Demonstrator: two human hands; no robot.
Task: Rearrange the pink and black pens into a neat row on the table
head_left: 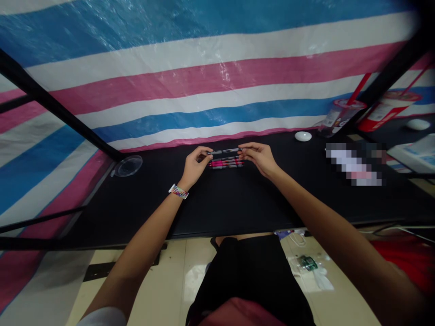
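Note:
A dark pen (226, 151) is held level just above the black table (238, 199), pinched at one end by my left hand (196, 164) and at the other end by my right hand (257, 156). Right under it, between my hands, a short row of pens (226, 162) with pink and grey barrels lies side by side on the table. My left wrist wears a striped band (178, 191).
A clear round lid (128, 165) lies at the table's far left. A white oval object (303, 136), a clear cup (336, 117) and a red cup (384, 111) stand at the back right. A striped tarp (204, 81) hangs behind. Black frame bars cross both sides.

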